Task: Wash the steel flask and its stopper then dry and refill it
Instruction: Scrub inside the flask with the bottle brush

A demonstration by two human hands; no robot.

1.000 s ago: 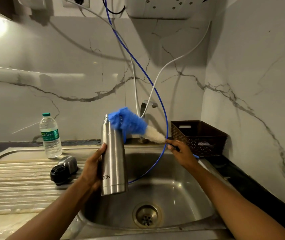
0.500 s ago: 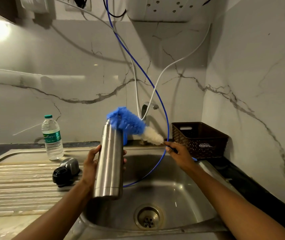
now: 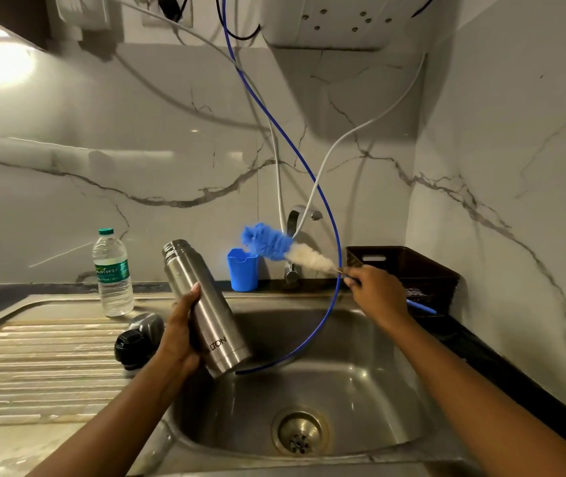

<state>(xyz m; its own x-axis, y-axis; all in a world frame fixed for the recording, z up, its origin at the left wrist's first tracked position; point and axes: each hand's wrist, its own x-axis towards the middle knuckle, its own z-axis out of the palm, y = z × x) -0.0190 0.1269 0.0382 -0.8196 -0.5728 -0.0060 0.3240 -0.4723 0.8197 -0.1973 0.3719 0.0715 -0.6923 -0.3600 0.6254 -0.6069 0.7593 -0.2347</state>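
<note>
Showing the sink area from the head cam. L hand grips the brushed stainless-steel cylindrical flask round its lower body, fingers curled about the smooth wall. The flask is held in the air over the left edge of the pressed-steel sink basin. It is tilted, w/ the open threaded mouth up-left and the flat base down-right. Lettering near the base reads partly "LTON".

R hand pinches the thin handle of the long fluffy bottle brush, fingers closed on it. Bristles are blue at the tip and cream-white nearer the hand, and motion-blurred. The brush is outside the flask, right of the mouth and apart from it, in front of the curved chrome tap.

The rounded black-and-grey stopper lies on the ridged steel drainboard, just left of the L hand. A clear ribbed plastic water bottle w/ green cap & label stands upright at the back of the drainboard. A small blue plastic cup stands on the ledge beside the tap. A dark brown lattice-pattern basket sits on the black counter at right. A thin blue hose loops down into the basin, its end hidden behind the flask base. A round perforated drain is in the basin floor. Walls are glossy white marble w/ grey veins.
</note>
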